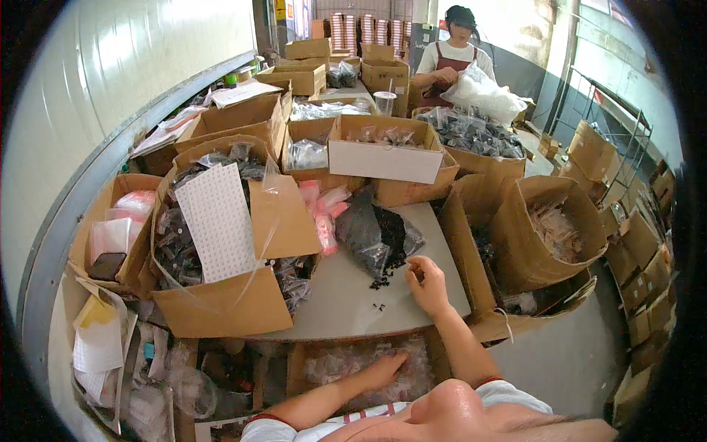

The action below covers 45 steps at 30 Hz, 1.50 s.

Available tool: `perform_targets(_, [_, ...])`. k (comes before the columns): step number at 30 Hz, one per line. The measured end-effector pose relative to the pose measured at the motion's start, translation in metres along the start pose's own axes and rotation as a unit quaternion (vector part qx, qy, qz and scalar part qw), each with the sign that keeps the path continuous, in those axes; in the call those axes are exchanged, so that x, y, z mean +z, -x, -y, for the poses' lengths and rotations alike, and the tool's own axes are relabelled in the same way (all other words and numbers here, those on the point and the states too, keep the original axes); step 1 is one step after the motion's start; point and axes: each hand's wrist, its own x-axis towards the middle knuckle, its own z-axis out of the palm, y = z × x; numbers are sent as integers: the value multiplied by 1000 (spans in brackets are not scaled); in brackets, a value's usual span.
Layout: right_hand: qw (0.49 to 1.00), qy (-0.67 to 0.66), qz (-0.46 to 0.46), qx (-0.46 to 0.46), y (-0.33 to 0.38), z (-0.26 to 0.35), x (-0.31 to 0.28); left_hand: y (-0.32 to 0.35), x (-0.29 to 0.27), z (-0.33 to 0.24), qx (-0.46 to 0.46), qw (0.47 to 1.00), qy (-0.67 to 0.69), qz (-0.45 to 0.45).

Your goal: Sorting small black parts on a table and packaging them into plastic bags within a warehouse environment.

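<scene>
My right hand (428, 286) is over the table (342, 302), its fingers curled in a pinch; whatever is between them is too small to make out. Just left of it, small black parts (384, 276) spill from a grey plastic bag (361, 239) lying on its side. A few loose black pieces (378, 308) lie nearer the table's front edge. Below that edge, my left hand (384, 370) reaches into a cardboard box of small clear plastic bags (339, 368). Its fingers look stretched out over the bags, and I see nothing held in them.
Pink-and-clear plastic bags (324, 214) lie beside the grey bag. Left stands a big carton (224, 306) of bagged dark parts with a white dotted sheet (217, 221) on top. Open cartons (512, 243) crowd the right. A person (456, 59) handles a white plastic bag beyond.
</scene>
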Motion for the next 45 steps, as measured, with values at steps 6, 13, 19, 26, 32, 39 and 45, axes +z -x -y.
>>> perform_targets(6, [1000, 8, 10, 1, -4, 9, -5, -3, 11, 18, 118, 992, 6, -44])
perform_targets(13, [1000, 14, 13, -12, -5, 8, -5, -5, -4, -2, -27, 999, 11, 27])
perform_targets(19, [999, 26, 11, -19, -3, -3, -2, 0, -7, -10, 3, 999, 13, -33])
perform_targets(26, [1000, 7, 30, 4, -6, 11, -6, -6, -3, 7, 67, 987, 20, -146])
perform_targets(32, [998, 42, 30, -22, -5, 4, -3, -4, -12, 1, 43, 989, 4, -141])
perform_targets(39, [999, 25, 28, -19, -4, 12, -4, -5, -12, -2, -71, 970, 183, -146])
perform_targets(45, [999, 32, 31, -23, -5, 11, -5, -6, -11, 7, -35, 964, 244, -99])
